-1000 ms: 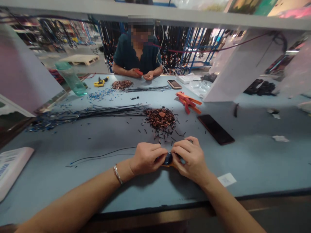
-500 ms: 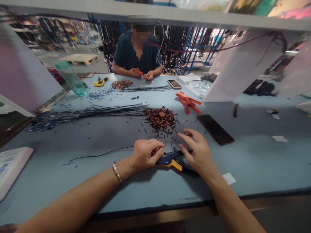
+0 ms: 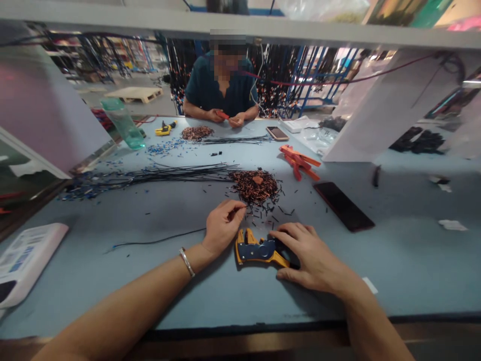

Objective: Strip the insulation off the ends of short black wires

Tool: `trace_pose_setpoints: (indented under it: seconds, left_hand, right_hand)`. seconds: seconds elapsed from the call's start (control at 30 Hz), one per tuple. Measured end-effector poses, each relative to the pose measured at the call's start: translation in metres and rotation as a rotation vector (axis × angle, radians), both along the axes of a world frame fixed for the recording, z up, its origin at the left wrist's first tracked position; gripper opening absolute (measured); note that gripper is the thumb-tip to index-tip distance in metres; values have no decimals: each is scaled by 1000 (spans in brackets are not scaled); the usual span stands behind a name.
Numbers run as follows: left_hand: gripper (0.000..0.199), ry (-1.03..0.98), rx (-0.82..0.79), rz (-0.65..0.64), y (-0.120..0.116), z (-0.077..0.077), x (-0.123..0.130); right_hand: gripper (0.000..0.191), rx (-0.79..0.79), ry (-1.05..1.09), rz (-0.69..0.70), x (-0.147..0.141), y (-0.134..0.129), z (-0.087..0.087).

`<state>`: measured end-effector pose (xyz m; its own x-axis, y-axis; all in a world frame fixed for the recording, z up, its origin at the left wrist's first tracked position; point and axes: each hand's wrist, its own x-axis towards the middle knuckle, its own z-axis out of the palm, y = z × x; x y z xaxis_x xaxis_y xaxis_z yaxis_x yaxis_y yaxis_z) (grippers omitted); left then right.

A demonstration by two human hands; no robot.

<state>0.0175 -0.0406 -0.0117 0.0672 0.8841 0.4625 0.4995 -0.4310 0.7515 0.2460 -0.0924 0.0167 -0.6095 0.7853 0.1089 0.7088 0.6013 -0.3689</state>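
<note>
Between thumb and fingertips, my left hand (image 3: 224, 224) pinches a thin black wire (image 3: 158, 241), whose tail trails left across the table to a small bluish end. The held tip points toward a pile of short black and copper-coloured wire scraps (image 3: 255, 186). My right hand (image 3: 313, 256) is around the dark handles of a blue and yellow wire stripper (image 3: 259, 250) lying on the table, fingers above and thumb below. The stripper's jaws face left, just right of and nearer than my left hand, apart from the wire.
Long black wires (image 3: 180, 173) lie left of the pile. Red pliers (image 3: 299, 161) and a dark phone (image 3: 343, 205) are to the right. A white device (image 3: 33, 260) sits at left. Across the table, a person (image 3: 221, 90) holds a red tool. A shelf (image 3: 240, 27) spans above.
My left hand has moved up and away from the stripper with the wire. My right hand, spread above the handles before, has come down around them. The view has shifted slightly.
</note>
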Motion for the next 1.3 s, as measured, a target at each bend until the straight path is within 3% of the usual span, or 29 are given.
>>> trace_pose_setpoints:
  seconds: [0.17,0.3,0.43,0.53,0.63,0.8,0.97,1.1,1.3]
  left_hand:
    - [16,-105,-103,-9,4,-6,-2]
    - [19,-108,-151,-1,4,-4,-2]
    - [16,-144,-155,-20,4,-2,-1]
    - [15,-157,-140,-44,3,-2,0]
    - [15,-147,-137,-54,3,-4,0]
    - [16,-99,-64,32,3,-8,-1]
    - [17,-109,-93,-8,4,-9,1]
    - [17,-111,-95,-37,3,-5,0]
    - [17,-122,-10,-37,-5,2,1]
  right_hand:
    - [41,16,101,-54,-2,2,-1]
    - [36,-121,334,-164,6,5,1]
    - [39,-500,763,-235,12,7,-1]
    - [45,-881,1115,-183,4,4,-8]
    - [52,-1074,1261,-115,-10,-1,-14]
    - [47,-1041,1258,-143,-17,-3,-16]
    - [40,-878,1100,-125,-7,-4,-11]
    - [44,-738,943,-144,-2,-4,-6]
    - [41,-731,910,-120,-1,-3,-3]
